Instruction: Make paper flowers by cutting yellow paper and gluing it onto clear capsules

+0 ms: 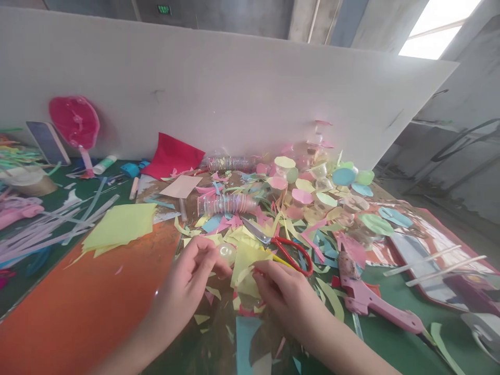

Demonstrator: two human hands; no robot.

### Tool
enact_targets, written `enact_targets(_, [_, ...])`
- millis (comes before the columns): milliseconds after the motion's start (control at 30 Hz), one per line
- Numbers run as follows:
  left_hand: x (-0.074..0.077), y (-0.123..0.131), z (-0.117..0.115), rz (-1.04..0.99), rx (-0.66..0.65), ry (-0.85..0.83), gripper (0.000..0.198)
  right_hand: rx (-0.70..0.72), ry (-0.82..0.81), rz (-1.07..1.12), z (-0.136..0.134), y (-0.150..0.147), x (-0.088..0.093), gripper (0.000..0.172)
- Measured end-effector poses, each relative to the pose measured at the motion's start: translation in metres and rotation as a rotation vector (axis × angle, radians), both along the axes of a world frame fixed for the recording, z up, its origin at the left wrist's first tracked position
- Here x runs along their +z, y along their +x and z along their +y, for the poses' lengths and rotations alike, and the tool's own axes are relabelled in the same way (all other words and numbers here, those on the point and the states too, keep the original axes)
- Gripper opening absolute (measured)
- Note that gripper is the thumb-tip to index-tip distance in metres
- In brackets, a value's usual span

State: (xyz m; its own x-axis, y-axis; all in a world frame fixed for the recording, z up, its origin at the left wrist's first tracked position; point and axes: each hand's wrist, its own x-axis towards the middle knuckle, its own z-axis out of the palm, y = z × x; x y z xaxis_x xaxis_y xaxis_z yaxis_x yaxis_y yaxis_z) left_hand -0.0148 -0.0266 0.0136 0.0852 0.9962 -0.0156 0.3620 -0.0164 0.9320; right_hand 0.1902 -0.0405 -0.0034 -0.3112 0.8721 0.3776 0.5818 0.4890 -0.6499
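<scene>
My left hand [199,265] is closed, its fingertips at a small clear plastic cup [227,253] with a rounded, shiny surface. Part of the cup is hidden by the fingers. In a pinch, my right hand [279,286] grips a pale yellow paper piece [246,278] with a curved edge. Just beyond both hands lie red-handled scissors [291,255], their blades pointing away to the left. Beneath the hands is a layer of cut paper scraps, and a blue paper offcut [247,346] lies closest to me.
At right rests a pink glue gun [375,304], near a tray with white sticks [433,260]. Clear cups topped with coloured paper discs [344,177] cluster behind. Yellow paper sheets [121,226] lie left on an orange board [101,302]. A white panel [219,94] stands along the back.
</scene>
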Motion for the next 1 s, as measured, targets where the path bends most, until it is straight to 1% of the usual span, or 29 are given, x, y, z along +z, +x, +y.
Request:
enact_targets(100, [-0.003,-0.001,-0.002,0.119,-0.096,0.083,0.035,-0.069,-0.083,0.049,0.002,0.004,0.003,0.022])
enact_targets(133, [-0.005,0.000,-0.002,0.163,-0.141,0.141,0.035,-0.095,-0.122,0.075,0.003,0.005,0.005,0.023])
enact_targets(200, [-0.008,0.000,-0.001,0.231,-0.224,0.289,0.027,-0.149,-0.188,0.126,0.005,0.009,0.011,0.025])
enact_targets(267, [-0.011,0.002,0.000,0.262,-0.290,0.426,0.020,-0.199,-0.222,0.161,0.008,0.014,0.018,0.027])
enact_targets(300, [-0.012,0.003,0.000,0.269,-0.314,0.462,0.020,-0.217,-0.227,0.174,0.010,0.016,0.020,0.028])
enact_targets(333, [-0.012,0.005,-0.001,0.280,-0.323,0.458,0.021,-0.225,-0.232,0.183,0.012,0.017,0.023,0.029])
enact_targets(400, [-0.011,0.008,-0.003,0.305,-0.284,0.355,0.025,-0.221,-0.252,0.202,0.014,0.020,0.024,0.030])
enact_targets(467, [-0.007,0.012,-0.002,0.318,-0.239,0.248,0.043,-0.199,-0.302,0.223,0.015,0.020,0.024,0.030])
enact_targets(500, [-0.005,0.015,0.000,0.324,-0.245,0.216,0.049,-0.189,-0.341,0.239,0.015,0.019,0.024,0.029])
enact_targets(533, [-0.001,0.017,0.003,0.328,-0.268,0.199,0.052,-0.178,-0.384,0.258,0.015,0.019,0.024,0.029])
enact_targets(633, [0.010,0.027,0.019,0.306,-0.345,0.147,0.045,-0.167,-0.445,0.360,0.014,0.021,0.030,0.034])
enact_targets(700, [0.016,0.035,0.030,0.268,-0.362,0.125,0.042,-0.182,-0.426,0.437,0.015,0.027,0.035,0.037])
enact_targets(767, [0.020,0.042,0.038,0.246,-0.366,0.139,0.042,-0.194,-0.418,0.498,0.016,0.036,0.040,0.037])
enact_targets(900, [0.017,0.054,0.042,0.222,-0.359,0.130,0.043,-0.160,-0.458,0.539,0.020,0.054,0.038,0.031])
enact_targets(1000, [0.013,0.059,0.041,0.189,-0.370,0.096,0.045,-0.153,-0.461,0.538,0.022,0.061,0.035,0.030])
